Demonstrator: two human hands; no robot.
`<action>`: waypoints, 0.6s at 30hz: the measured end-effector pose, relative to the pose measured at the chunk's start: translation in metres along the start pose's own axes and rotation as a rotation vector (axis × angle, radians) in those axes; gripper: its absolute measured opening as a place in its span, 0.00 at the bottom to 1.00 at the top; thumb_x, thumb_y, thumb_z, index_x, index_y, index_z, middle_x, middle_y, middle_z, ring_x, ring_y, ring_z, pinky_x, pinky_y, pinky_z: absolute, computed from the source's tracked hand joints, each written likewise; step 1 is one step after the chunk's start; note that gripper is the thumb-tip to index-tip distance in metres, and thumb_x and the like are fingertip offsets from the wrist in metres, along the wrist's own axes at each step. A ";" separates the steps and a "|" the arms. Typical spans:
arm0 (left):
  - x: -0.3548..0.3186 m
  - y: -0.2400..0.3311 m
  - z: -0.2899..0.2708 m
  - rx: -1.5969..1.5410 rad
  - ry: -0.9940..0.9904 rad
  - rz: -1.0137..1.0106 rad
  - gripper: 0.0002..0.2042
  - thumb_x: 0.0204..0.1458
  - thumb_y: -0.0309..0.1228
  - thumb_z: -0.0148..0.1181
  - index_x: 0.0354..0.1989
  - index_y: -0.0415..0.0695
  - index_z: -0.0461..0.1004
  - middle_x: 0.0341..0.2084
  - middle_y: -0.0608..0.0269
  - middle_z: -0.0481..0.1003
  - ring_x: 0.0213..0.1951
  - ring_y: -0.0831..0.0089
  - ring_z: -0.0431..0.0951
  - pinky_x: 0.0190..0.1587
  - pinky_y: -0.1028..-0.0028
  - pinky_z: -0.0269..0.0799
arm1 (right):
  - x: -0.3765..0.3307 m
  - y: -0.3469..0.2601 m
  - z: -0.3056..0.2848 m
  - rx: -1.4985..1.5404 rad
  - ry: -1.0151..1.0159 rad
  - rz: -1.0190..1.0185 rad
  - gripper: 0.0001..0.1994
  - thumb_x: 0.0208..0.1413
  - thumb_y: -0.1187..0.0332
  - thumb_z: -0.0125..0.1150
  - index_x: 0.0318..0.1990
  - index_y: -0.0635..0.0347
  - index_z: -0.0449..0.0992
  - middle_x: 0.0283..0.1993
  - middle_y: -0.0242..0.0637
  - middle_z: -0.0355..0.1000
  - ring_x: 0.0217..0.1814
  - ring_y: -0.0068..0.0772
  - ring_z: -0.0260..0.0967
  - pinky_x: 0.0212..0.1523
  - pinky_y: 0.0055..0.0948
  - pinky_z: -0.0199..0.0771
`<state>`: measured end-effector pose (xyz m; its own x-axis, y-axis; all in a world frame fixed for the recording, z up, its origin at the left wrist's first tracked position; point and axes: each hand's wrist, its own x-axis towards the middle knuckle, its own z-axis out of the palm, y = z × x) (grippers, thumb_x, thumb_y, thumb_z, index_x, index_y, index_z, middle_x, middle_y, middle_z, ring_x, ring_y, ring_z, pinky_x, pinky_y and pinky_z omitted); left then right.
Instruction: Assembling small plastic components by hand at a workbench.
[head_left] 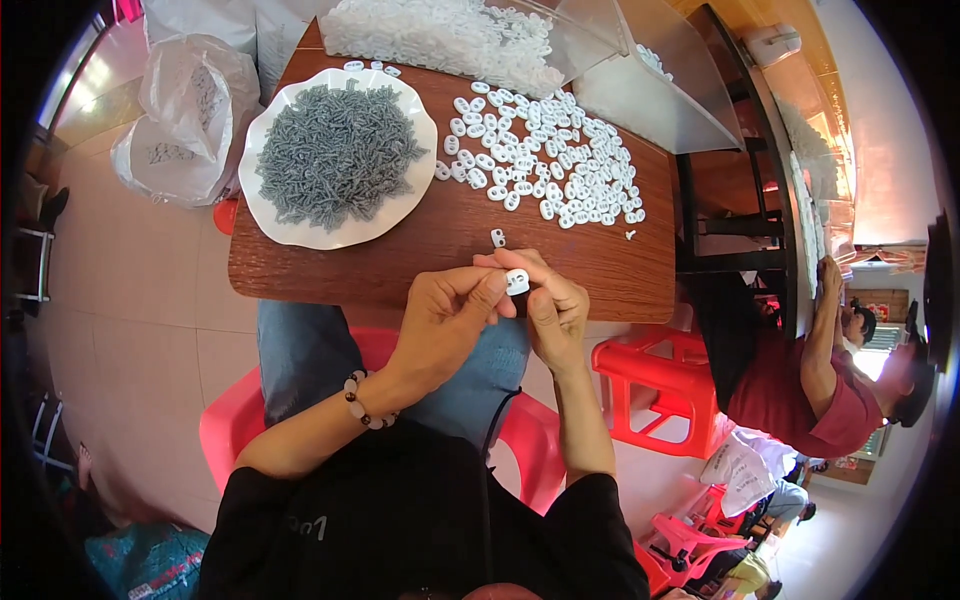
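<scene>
My left hand (452, 312) and my right hand (556, 306) meet at the near edge of the table, both with fingers closed around one white two-holed cord lock (517, 281). The left thumb and forefinger pinch it from the left, while the right thumb and fingers hold its other side. Parts of the fingertips are hidden behind the piece. Just beyond my hands a single white piece (498, 238) lies on the wood. Many similar white two-holed oval pieces (545, 150) are spread farther back to the right. A scalloped white plate (252, 190) at the left carries a heap of small grey springs (340, 155).
A clear bin of white translucent parts (440, 40) stands at the back of the brown table (420, 270). White sacks (190, 120) sit at the far left. On the right are a red stool (655, 390) and a person in a dark red shirt (800, 390) at another table.
</scene>
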<state>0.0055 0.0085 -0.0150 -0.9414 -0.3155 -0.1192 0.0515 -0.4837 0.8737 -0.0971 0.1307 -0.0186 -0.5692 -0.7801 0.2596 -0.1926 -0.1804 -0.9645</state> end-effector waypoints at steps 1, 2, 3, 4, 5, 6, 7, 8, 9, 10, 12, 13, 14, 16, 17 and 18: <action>0.000 0.000 -0.001 0.004 -0.010 -0.017 0.12 0.60 0.34 0.51 0.36 0.38 0.77 0.23 0.71 0.74 0.25 0.89 0.65 0.27 0.86 0.60 | 0.000 -0.001 0.000 -0.018 -0.005 0.003 0.25 0.62 0.54 0.48 0.52 0.70 0.71 0.49 0.49 0.73 0.50 0.34 0.69 0.50 0.29 0.68; 0.000 0.000 -0.002 0.009 -0.021 -0.035 0.12 0.60 0.33 0.51 0.35 0.38 0.77 0.23 0.71 0.74 0.25 0.89 0.64 0.27 0.86 0.60 | 0.001 -0.001 0.000 -0.035 -0.010 0.006 0.23 0.62 0.55 0.48 0.52 0.69 0.71 0.49 0.49 0.73 0.50 0.35 0.69 0.50 0.29 0.69; 0.000 0.000 -0.001 0.010 -0.021 -0.036 0.12 0.60 0.33 0.51 0.35 0.38 0.77 0.23 0.71 0.74 0.25 0.89 0.64 0.27 0.86 0.60 | 0.001 -0.001 0.000 -0.034 -0.009 0.007 0.23 0.62 0.55 0.48 0.52 0.69 0.71 0.49 0.49 0.73 0.50 0.35 0.69 0.50 0.29 0.69; 0.000 0.001 0.001 0.050 0.006 -0.011 0.11 0.59 0.33 0.52 0.35 0.38 0.77 0.22 0.71 0.73 0.24 0.88 0.65 0.27 0.85 0.61 | 0.001 -0.001 0.000 -0.036 -0.006 0.016 0.22 0.62 0.56 0.48 0.52 0.69 0.71 0.48 0.49 0.73 0.50 0.35 0.69 0.50 0.30 0.69; 0.000 0.001 0.002 0.090 0.034 0.015 0.10 0.59 0.32 0.53 0.35 0.38 0.78 0.20 0.70 0.73 0.24 0.86 0.65 0.27 0.83 0.62 | 0.001 -0.001 0.001 -0.037 -0.005 0.025 0.21 0.62 0.57 0.48 0.51 0.68 0.72 0.48 0.49 0.73 0.49 0.35 0.69 0.49 0.30 0.69; 0.000 -0.001 0.002 0.091 0.035 0.014 0.10 0.59 0.32 0.53 0.35 0.38 0.78 0.20 0.70 0.73 0.24 0.86 0.65 0.27 0.83 0.62 | 0.001 -0.001 0.002 -0.036 -0.005 0.026 0.21 0.62 0.57 0.48 0.51 0.68 0.72 0.48 0.49 0.73 0.49 0.35 0.69 0.49 0.30 0.69; 0.001 -0.005 0.002 0.090 0.048 0.052 0.10 0.59 0.32 0.53 0.35 0.38 0.77 0.21 0.70 0.73 0.24 0.86 0.65 0.28 0.83 0.62 | 0.001 -0.001 0.003 -0.018 -0.002 0.038 0.20 0.62 0.58 0.48 0.51 0.68 0.72 0.48 0.49 0.73 0.49 0.35 0.69 0.49 0.30 0.69; 0.002 -0.007 0.002 0.089 0.058 0.089 0.10 0.59 0.32 0.53 0.34 0.38 0.77 0.21 0.70 0.73 0.24 0.86 0.65 0.28 0.83 0.63 | 0.001 -0.002 0.002 -0.001 0.003 0.051 0.20 0.62 0.59 0.48 0.51 0.68 0.72 0.48 0.49 0.73 0.49 0.35 0.69 0.49 0.30 0.70; 0.002 -0.007 0.002 0.089 0.057 0.088 0.10 0.59 0.32 0.53 0.34 0.38 0.77 0.21 0.70 0.73 0.24 0.86 0.65 0.28 0.83 0.63 | 0.001 -0.001 0.002 -0.001 0.005 0.052 0.20 0.62 0.59 0.48 0.51 0.68 0.72 0.48 0.49 0.73 0.49 0.35 0.69 0.49 0.30 0.70; 0.002 -0.007 0.002 0.097 0.054 0.074 0.10 0.59 0.32 0.53 0.34 0.38 0.77 0.21 0.70 0.73 0.24 0.86 0.66 0.28 0.83 0.63 | 0.001 0.001 0.001 -0.008 0.005 0.045 0.20 0.62 0.59 0.48 0.51 0.68 0.72 0.48 0.48 0.73 0.49 0.35 0.70 0.49 0.29 0.70; 0.003 -0.006 0.002 0.108 0.053 0.060 0.10 0.59 0.32 0.53 0.34 0.38 0.77 0.21 0.70 0.73 0.24 0.86 0.66 0.28 0.83 0.63 | 0.001 0.003 0.000 -0.013 0.005 0.038 0.19 0.62 0.60 0.49 0.51 0.68 0.72 0.48 0.48 0.73 0.49 0.35 0.70 0.49 0.29 0.70; 0.003 -0.006 0.001 0.092 0.044 0.045 0.11 0.59 0.32 0.53 0.34 0.38 0.77 0.20 0.70 0.73 0.24 0.86 0.65 0.28 0.83 0.63 | 0.001 0.003 0.000 -0.015 0.005 0.044 0.19 0.62 0.60 0.49 0.50 0.68 0.72 0.48 0.47 0.73 0.49 0.35 0.70 0.49 0.29 0.70; 0.004 -0.005 0.000 0.077 0.035 0.031 0.11 0.59 0.32 0.53 0.33 0.38 0.77 0.20 0.71 0.73 0.24 0.86 0.65 0.28 0.83 0.62 | 0.001 0.003 0.000 -0.017 0.004 0.050 0.19 0.62 0.60 0.49 0.50 0.68 0.73 0.47 0.47 0.73 0.49 0.34 0.70 0.49 0.29 0.70; 0.004 -0.002 -0.002 0.065 0.021 -0.013 0.11 0.59 0.33 0.53 0.31 0.38 0.77 0.20 0.71 0.72 0.24 0.87 0.65 0.27 0.83 0.62 | 0.001 0.001 0.001 -0.012 0.014 0.067 0.19 0.62 0.60 0.49 0.50 0.68 0.73 0.47 0.46 0.73 0.49 0.34 0.70 0.49 0.29 0.70; 0.004 -0.001 -0.003 0.053 0.009 -0.055 0.12 0.59 0.33 0.52 0.30 0.37 0.76 0.19 0.71 0.72 0.23 0.87 0.65 0.27 0.83 0.61 | 0.001 0.000 0.001 -0.007 0.022 0.083 0.19 0.62 0.61 0.49 0.50 0.68 0.73 0.47 0.46 0.73 0.48 0.34 0.70 0.49 0.29 0.70; 0.005 -0.002 -0.003 0.054 0.010 -0.056 0.12 0.59 0.33 0.52 0.30 0.37 0.76 0.19 0.71 0.72 0.23 0.87 0.65 0.27 0.83 0.61 | 0.001 0.000 0.001 -0.006 0.022 0.083 0.19 0.62 0.61 0.49 0.50 0.68 0.73 0.47 0.46 0.73 0.48 0.34 0.70 0.49 0.29 0.70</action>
<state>0.0018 0.0058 -0.0187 -0.9389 -0.2972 -0.1734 -0.0197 -0.4567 0.8894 -0.0972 0.1292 -0.0188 -0.6008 -0.7790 0.1795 -0.1484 -0.1120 -0.9826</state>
